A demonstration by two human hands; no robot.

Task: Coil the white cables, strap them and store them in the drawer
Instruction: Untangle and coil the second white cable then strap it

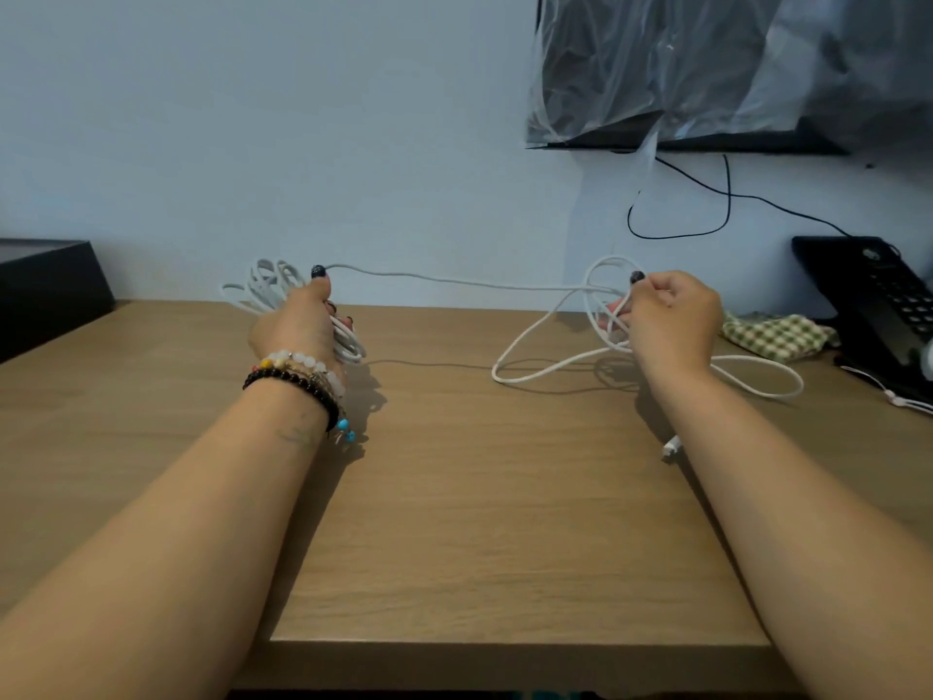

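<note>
Partly hidden behind our left hand [298, 323], which grips the coiled white cable [267, 288], its loose end runs to our right hand [669, 320], pinching tangled loops over the wooden desk [479, 497], near a checked cloth [777, 336] and black telephone [878, 300].

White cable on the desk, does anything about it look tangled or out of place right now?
Yes. The left hand grips a neat coil, but near the right hand the white cable sprawls in loose, crossing loops on the desk, and its plug end lies stray beside the right forearm.
</note>
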